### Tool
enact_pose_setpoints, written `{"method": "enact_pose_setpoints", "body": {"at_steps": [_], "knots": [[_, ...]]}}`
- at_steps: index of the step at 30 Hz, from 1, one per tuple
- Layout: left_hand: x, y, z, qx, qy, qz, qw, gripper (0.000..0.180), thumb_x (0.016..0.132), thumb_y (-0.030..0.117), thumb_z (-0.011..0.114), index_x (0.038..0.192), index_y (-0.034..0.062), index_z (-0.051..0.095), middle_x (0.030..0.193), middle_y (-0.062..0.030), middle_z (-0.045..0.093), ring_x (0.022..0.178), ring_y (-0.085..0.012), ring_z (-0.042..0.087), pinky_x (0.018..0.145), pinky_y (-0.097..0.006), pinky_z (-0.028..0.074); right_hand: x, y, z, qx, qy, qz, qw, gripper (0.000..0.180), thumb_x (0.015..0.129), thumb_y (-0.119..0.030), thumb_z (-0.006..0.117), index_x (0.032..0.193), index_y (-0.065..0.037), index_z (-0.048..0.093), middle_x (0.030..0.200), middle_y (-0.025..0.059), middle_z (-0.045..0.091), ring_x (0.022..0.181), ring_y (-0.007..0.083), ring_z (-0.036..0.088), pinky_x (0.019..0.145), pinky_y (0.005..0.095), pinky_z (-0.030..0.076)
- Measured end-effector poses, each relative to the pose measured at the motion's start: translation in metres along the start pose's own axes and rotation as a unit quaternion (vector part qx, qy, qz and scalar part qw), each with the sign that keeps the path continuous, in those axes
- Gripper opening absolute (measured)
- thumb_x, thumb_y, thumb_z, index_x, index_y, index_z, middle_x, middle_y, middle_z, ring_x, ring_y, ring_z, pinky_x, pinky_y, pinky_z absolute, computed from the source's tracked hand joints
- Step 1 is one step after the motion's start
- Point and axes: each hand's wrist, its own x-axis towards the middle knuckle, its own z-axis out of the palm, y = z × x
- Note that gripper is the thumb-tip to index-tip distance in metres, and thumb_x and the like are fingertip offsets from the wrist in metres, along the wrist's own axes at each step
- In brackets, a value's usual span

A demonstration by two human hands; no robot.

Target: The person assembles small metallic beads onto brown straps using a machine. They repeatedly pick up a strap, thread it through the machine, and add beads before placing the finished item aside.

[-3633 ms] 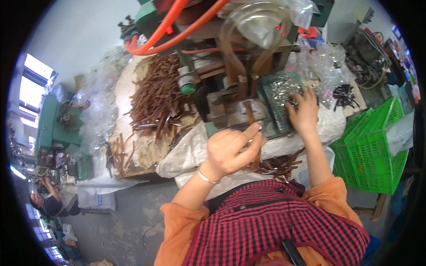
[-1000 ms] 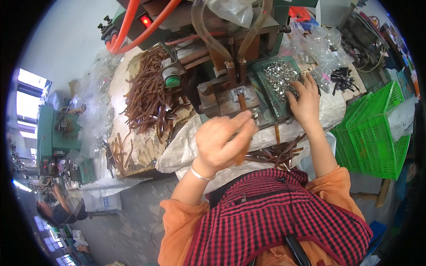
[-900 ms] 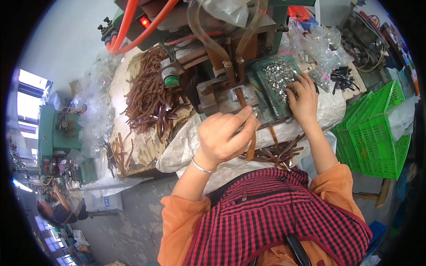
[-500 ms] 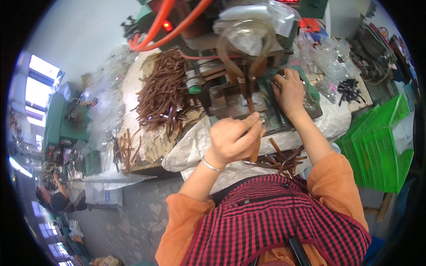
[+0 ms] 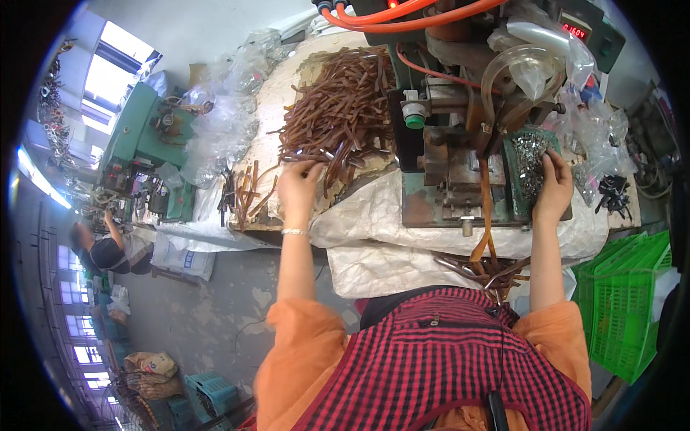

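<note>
Upper centre, a brown strap (image 5: 327,154) is pinched from the strap pile (image 5: 341,100) by the left hand (image 5: 298,188); light, floppy, best gripped mid-length. The right hand (image 5: 552,188) fingers are curled into small metal fittings (image 5: 530,154).

At the upper right of the frame we see a small dark display (image 5: 577,30) with red glowing digits on the green machine. At lower left, a white printed sack (image 5: 181,253) and a tan bag (image 5: 149,365) lie on the floor.
</note>
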Motion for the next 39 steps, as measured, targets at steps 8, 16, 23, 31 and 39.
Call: {"method": "enact_pose_setpoints", "body": {"at_steps": [8, 16, 23, 31, 39], "knots": [[-0.004, 0.009, 0.022, 0.091, -0.018, 0.011, 0.996, 0.019, 0.086, 0.015, 0.070, 0.100, 0.0043, 0.077, 0.102, -0.0155, 0.073, 0.087, -0.0373, 0.069, 0.080, -0.040, 0.053, -0.013, -0.033, -0.014, -0.192, -0.057, -0.124, 0.972, 0.016, 0.094, -0.006, 0.065, 0.108, 0.000, 0.071, 0.108, 0.0062, 0.071, 0.100, 0.0131, 0.064, 0.092, 0.0266, 0.048], [-0.047, 0.063, -0.032, -0.324, -0.166, -0.046, 0.930, 0.033, 0.100, 0.008, 0.056, 0.132, 0.0015, 0.060, 0.107, -0.0119, 0.073, 0.094, -0.0131, 0.067, 0.076, -0.025, 0.051, -0.053, -0.053, -0.064, -0.154, -0.045, -0.066, 0.985, 0.017, 0.091, -0.003, 0.068, 0.107, 0.003, 0.070, 0.105, 0.0099, 0.071, 0.097, 0.0169, 0.065, 0.090, 0.0297, 0.049], [-0.034, 0.118, 0.005, -0.317, -0.063, -0.076, 0.943, 0.014, 0.092, 0.006, 0.069, 0.101, -0.0050, 0.071, 0.090, -0.0056, 0.072, 0.075, -0.0104, 0.063, 0.069, -0.024, 0.048, -0.045, -0.093, 0.056, -0.035, -0.206, -0.110, 0.972, 0.021, 0.087, -0.003, 0.070, 0.108, 0.000, 0.066, 0.098, 0.0081, 0.070, 0.091, 0.0152, 0.066, 0.084, 0.0284, 0.050], [-0.059, 0.145, 0.016, -0.470, 0.048, -0.022, 0.881, 0.009, 0.093, 0.006, 0.069, 0.097, -0.0023, 0.067, 0.087, -0.0075, 0.069, 0.074, -0.0074, 0.056, 0.062, -0.019, 0.043, -0.072, -0.088, 0.068, 0.079, -0.155, -0.018, 0.985, 0.035, 0.086, 0.001, 0.069, 0.120, 0.005, 0.058, 0.098, 0.0080, 0.070, 0.093, 0.0108, 0.065, 0.087, 0.0252, 0.049], [-0.014, 0.220, -0.026, -0.471, 0.035, 0.259, 0.842, 0.014, 0.087, -0.011, 0.066, 0.099, -0.0046, 0.063, 0.096, -0.0184, 0.070, 0.078, -0.0168, 0.066, 0.067, -0.023, 0.052, -0.079, -0.134, 0.070, 0.199, -0.198, 0.111, 0.954, 0.047, 0.088, 0.002, 0.064, 0.132, 0.004, 0.050, 0.114, 0.0109, 0.068, 0.107, 0.0173, 0.064, 0.096, 0.0310, 0.048]]}}
